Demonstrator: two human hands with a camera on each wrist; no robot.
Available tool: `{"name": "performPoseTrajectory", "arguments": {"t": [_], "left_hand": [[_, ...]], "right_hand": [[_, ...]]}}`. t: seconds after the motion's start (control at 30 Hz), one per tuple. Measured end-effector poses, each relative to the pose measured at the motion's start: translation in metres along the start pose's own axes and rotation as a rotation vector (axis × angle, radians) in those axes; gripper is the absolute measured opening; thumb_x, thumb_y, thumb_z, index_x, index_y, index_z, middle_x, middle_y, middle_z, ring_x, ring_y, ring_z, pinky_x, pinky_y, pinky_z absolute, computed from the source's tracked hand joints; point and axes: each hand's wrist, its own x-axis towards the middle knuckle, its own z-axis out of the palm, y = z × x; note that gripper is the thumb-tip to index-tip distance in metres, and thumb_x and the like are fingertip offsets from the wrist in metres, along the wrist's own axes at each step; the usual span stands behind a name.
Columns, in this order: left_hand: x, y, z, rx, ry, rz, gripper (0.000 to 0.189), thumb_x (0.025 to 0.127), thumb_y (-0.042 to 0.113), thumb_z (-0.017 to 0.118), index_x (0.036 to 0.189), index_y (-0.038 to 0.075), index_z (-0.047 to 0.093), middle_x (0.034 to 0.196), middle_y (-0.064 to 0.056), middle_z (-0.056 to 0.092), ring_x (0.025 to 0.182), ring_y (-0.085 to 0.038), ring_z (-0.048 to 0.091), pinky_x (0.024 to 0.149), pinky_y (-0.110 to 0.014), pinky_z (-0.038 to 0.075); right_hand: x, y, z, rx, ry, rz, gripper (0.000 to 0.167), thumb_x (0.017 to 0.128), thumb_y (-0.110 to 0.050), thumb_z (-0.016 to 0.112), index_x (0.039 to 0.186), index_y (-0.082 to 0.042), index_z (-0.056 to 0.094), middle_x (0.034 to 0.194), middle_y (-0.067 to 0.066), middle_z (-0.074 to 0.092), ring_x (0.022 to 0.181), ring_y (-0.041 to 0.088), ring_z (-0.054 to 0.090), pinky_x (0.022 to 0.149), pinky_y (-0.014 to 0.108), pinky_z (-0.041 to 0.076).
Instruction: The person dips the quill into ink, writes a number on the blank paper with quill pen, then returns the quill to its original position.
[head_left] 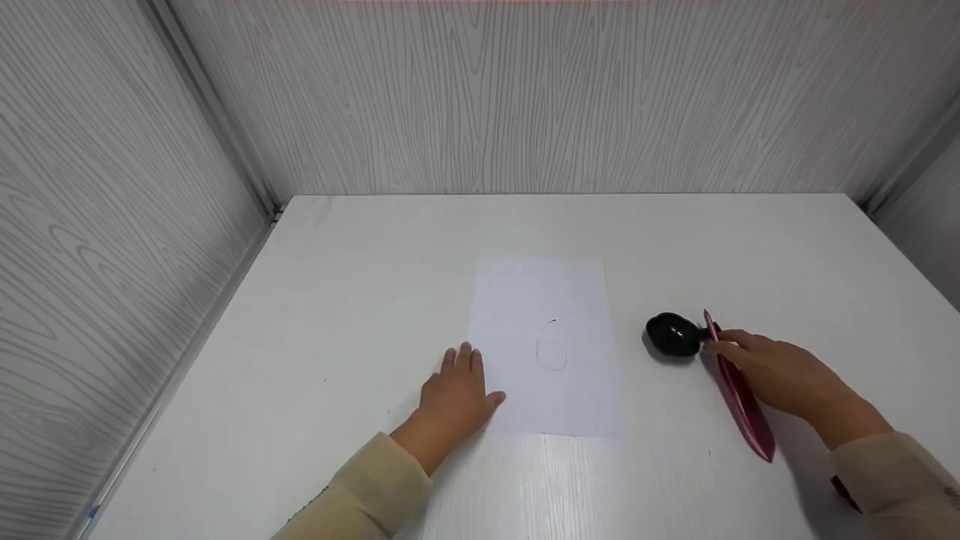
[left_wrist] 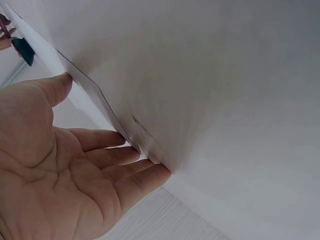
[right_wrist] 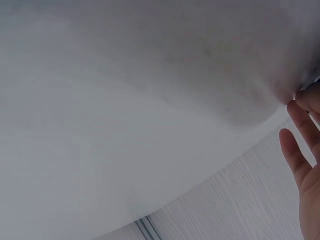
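Note:
A white sheet of paper [head_left: 540, 405] with a thin, drawn curve like a 6 lies on the table. My left hand [head_left: 454, 397] rests at its left edge, fingers straight and thumb out over the paper; the left wrist view shows the fingertips of this hand [left_wrist: 85, 160] along the table surface. Off to the right, my right hand [head_left: 787, 373] pinches a dark pink, feather-shaped pen [head_left: 739, 394], narrow tip pointing away. Just left of those fingertips sits a glossy black, rounded holder [head_left: 673, 334] with a short neck; the pen crosses over its neck in the head view.
The white table [head_left: 360, 270] is bounded by a grey wood-grain panel at the back [head_left: 480, 97] and another panel on the left [head_left: 112, 225]. A third panel [head_left: 926, 187] stands at the right.

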Motion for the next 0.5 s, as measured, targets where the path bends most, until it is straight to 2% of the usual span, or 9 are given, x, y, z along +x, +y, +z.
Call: {"name": "performPoseTrajectory", "arguments": {"t": [0.33,0.5], "left_hand": [[0.0012,0.0006,0.0020,0.013,0.008,-0.002,0.075,0.094,0.045,0.055,0.145,-0.005,0.032,0.151,-0.020,0.029,0.138,-0.034,0.026,0.097,-0.048,0.041],[0.0017,0.0007,0.0015,0.002,0.004,-0.001,0.074,0.094,0.045,0.055,0.145,-0.005,0.032,0.151,-0.019,0.029,0.139,-0.034,0.025,0.097,-0.048,0.041]], "right_hand": [[-0.0009,0.0009,0.0025,-0.035,0.029,-0.028,0.045,0.085,0.005,0.064,0.126,-0.012,0.056,0.122,0.016,0.058,0.102,0.035,0.060,0.077,0.050,0.051],[-0.0024,0.0006,0.0001,0.008,0.017,0.005,0.047,0.085,0.006,0.061,0.129,-0.012,0.057,0.124,0.016,0.057,0.104,0.036,0.060,0.078,0.051,0.051]]}}
